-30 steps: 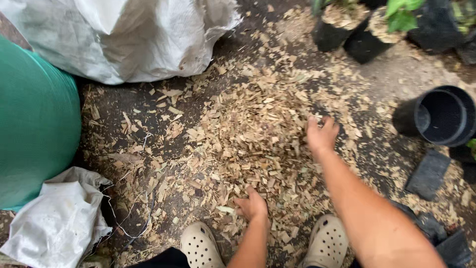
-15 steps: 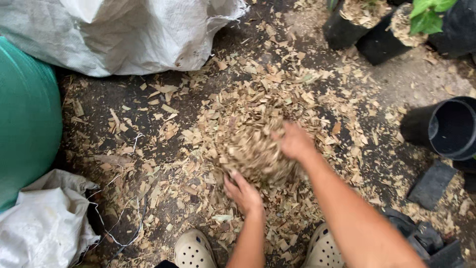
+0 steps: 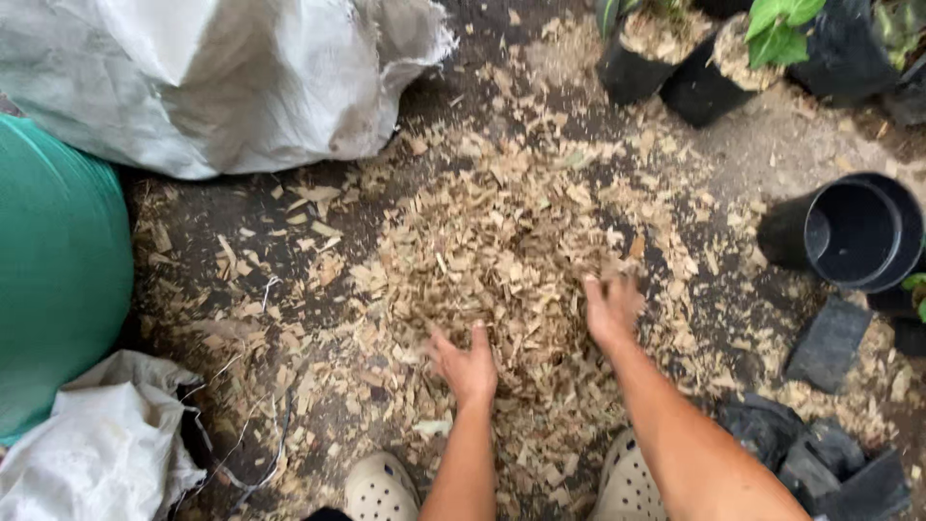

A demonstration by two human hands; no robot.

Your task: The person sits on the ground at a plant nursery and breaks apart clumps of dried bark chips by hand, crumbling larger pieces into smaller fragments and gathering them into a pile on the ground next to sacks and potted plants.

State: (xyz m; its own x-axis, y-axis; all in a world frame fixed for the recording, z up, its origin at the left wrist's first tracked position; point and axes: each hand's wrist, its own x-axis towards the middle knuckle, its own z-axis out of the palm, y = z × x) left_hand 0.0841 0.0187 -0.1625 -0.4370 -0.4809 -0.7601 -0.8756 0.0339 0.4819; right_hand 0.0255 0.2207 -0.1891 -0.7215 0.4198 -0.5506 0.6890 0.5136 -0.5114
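Both hands (image 3: pixel 467 365) (image 3: pixel 612 307) drew nearer, heaping pale, dry wood chips (image 3: pixel 502 260).

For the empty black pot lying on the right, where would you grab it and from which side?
Grip the black pot by its rim, on the near edge. It lies tilted with its open mouth facing up toward the camera, so the lip is exposed. Coming from the right hand side, fingers can hook inside the mouth with the thumb outside. Its base end, toward the wood chips, looks harder to pinch.
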